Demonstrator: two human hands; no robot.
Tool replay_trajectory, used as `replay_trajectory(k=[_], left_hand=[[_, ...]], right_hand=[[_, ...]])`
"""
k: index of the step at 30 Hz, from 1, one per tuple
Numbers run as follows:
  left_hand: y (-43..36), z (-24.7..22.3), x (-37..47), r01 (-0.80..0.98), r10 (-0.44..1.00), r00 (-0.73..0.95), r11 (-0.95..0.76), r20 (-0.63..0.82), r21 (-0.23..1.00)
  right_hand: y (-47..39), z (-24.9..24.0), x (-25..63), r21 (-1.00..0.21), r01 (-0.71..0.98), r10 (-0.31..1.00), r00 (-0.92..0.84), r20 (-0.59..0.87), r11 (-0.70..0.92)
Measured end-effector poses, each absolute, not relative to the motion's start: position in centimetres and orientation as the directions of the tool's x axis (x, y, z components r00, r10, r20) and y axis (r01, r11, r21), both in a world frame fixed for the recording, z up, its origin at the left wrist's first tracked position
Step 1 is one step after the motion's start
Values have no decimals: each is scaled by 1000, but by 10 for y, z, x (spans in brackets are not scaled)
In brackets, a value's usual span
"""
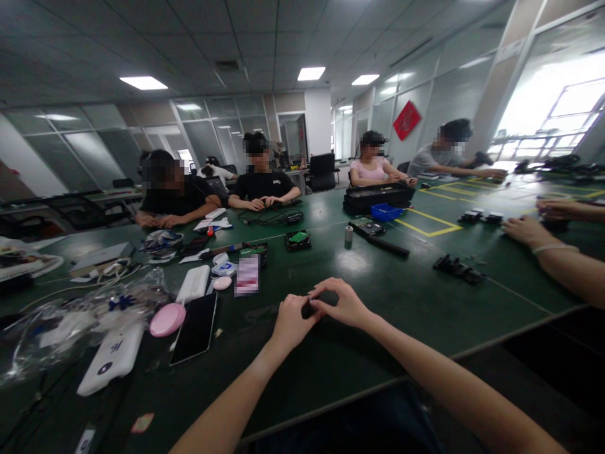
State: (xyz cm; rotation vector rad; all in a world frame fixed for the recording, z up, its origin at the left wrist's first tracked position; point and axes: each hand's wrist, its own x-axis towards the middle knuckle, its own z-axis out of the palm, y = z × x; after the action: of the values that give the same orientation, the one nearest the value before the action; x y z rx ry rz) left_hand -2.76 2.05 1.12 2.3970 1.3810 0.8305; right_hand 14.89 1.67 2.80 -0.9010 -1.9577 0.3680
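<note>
My left hand (289,321) and my right hand (341,302) meet over the green table (401,315), close to its near edge. Both pinch a small black part (308,309) between their fingertips; most of it is hidden by the fingers. The part sits just above or on the table surface; I cannot tell which.
To the left lie a dark phone (195,328), a pink round case (167,320), a white device (111,359) and clear plastic bags (70,318). Black parts (457,268) lie to the right near another person's arm (558,261). Several people sit around the far side, with black trays (378,195) there.
</note>
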Motion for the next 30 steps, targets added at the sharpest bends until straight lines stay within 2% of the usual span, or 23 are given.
replay_trajectory(k=[4,9,12,15,21,30], left_hand=[[20,12,-27,705,848,394,-527,355,475],[17,14,-27,722,855,384,-513,348,465],[16,16,-27,715,854,381,-515,355,473],[16,15,-27,711,856,381,-514,350,481],[17,14,-27,711,856,386,-514,344,480],[17,15,-27,709,862,380,-504,334,493]], right_hand=[[19,26,147,-634,425,755,-240,610,647],[25,33,157,-725,313,781,-107,615,613],[35,36,175,-749,381,819,-39,573,542],[45,30,194,-763,468,880,-71,470,446],[52,8,206,-779,528,936,-276,218,338],[50,7,208,-745,590,943,-288,165,310]])
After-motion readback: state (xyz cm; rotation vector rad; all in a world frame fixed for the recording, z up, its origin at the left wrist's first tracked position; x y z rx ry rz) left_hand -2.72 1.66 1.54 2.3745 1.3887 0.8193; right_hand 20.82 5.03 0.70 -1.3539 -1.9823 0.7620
